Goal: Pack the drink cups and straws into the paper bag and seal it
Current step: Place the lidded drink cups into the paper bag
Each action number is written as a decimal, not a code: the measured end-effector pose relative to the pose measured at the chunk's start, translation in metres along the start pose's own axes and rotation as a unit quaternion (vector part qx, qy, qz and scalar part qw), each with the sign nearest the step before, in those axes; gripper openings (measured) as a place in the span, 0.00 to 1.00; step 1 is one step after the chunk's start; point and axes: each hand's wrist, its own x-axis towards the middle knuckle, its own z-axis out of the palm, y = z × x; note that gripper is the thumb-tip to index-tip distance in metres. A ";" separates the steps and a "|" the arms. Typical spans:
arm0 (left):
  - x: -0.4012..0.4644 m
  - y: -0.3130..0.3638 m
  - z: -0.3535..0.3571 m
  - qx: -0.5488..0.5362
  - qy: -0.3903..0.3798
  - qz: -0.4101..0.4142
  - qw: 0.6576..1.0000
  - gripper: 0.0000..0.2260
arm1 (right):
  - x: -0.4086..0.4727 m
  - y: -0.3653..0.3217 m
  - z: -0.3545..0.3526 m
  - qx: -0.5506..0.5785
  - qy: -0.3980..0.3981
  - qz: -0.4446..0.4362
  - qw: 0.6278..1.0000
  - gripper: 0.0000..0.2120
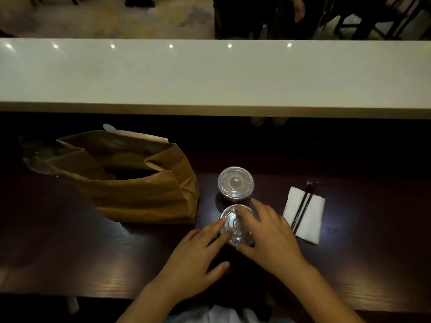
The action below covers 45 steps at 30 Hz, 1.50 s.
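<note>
Two drink cups with clear plastic lids stand on the dark wooden counter. The far cup [235, 182] stands free. The near cup [234, 226] sits between my hands. My left hand [198, 255] rests its fingertips on the lid's left edge. My right hand [268, 234] lies over the lid's right side with fingers spread. Left of the cups a brown paper bag [140, 183] stands with its mouth wide open. Two black straws [303, 206] lie on a white napkin [305, 214] to the right.
A raised white ledge [210, 75] runs across behind the counter [93, 264]. A clear plastic item [38, 165] lies behind the bag at the left. Dark chairs and another person's hand show beyond the ledge.
</note>
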 end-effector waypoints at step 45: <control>-0.009 -0.092 -0.256 -0.204 0.170 -0.067 0.962 0.12 | 0.034 -0.154 -0.226 0.066 0.084 -0.208 0.972 0.42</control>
